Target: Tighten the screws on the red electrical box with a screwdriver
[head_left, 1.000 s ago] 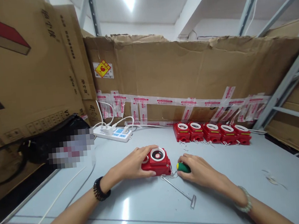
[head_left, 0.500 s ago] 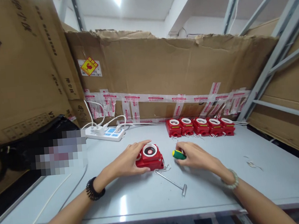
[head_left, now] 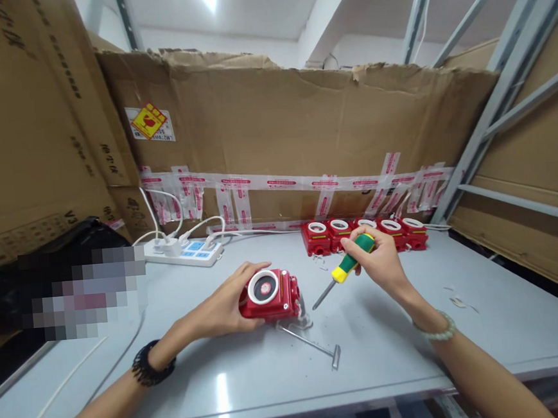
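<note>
My left hand (head_left: pixel 228 303) grips a red housing (head_left: pixel 285 293) from its left side; the housing has a white ring round a dark disc and a port on its right end. Raised to the right, my right hand (head_left: pixel 377 259) is closed round the handle of a screwdriver (head_left: pixel 355 258), green and yellow. Its metal tip points down and left, apart from the housing. On the table just in front of the housing lies a metal T-handle tool (head_left: pixel 313 346). Pale string or wire (head_left: pixel 303 323) trails by the port.
Several similar red housings (head_left: pixel 316 239) stand in a row at the back, partly behind my right hand. A white power strip (head_left: pixel 186 252) with plugged cables sits at back left. Cardboard (head_left: pixel 272 126) walls the table's rear. Small scraps (head_left: pixel 457 301) lie at right.
My right hand has risen and turned the screwdriver so its shaft points down and left. The red housing in my left hand has turned and tilted slightly. The whole view has shifted a little.
</note>
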`<move>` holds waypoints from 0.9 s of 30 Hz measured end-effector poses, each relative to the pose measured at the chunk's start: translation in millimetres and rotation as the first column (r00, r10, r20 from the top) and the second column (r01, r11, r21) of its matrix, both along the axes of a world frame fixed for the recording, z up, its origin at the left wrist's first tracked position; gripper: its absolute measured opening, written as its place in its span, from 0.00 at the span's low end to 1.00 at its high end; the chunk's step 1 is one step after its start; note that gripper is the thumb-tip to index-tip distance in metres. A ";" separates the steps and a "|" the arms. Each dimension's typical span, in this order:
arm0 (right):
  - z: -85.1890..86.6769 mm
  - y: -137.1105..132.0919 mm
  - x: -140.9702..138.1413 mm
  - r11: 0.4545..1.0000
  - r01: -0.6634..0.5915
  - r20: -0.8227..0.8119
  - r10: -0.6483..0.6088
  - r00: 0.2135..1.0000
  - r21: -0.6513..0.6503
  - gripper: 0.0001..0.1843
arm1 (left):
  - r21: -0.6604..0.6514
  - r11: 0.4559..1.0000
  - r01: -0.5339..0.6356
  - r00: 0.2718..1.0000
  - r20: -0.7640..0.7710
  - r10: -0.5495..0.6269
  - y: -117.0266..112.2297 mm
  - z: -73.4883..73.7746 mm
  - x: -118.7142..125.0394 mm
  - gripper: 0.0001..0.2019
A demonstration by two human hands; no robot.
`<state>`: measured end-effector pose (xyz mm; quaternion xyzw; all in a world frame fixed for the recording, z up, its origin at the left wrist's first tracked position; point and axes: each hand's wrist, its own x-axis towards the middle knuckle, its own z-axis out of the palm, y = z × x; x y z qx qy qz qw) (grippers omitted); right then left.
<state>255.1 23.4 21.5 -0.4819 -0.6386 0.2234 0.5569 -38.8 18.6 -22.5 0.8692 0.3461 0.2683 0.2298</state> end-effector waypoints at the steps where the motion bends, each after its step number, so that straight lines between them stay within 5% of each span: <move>1: -1.2 1.2 0.1 1.000 -0.004 -0.051 0.004 0.999 -0.001 0.16 | 0.003 1.000 0.005 1.000 0.017 -0.005 -0.5 0.7 1.2 0.36; 5: -5.5 3.2 -2.0 1.000 -0.004 -0.111 0.005 0.994 0.016 0.15 | -0.034 0.999 -0.023 0.996 0.091 0.026 0.2 0.7 3.7 0.28; 27: -9.6 -1.9 -10.5 0.990 0.077 -0.121 -0.062 0.991 0.121 0.12 | -0.103 0.994 -0.037 0.988 0.143 0.052 4.9 0.8 1.7 0.27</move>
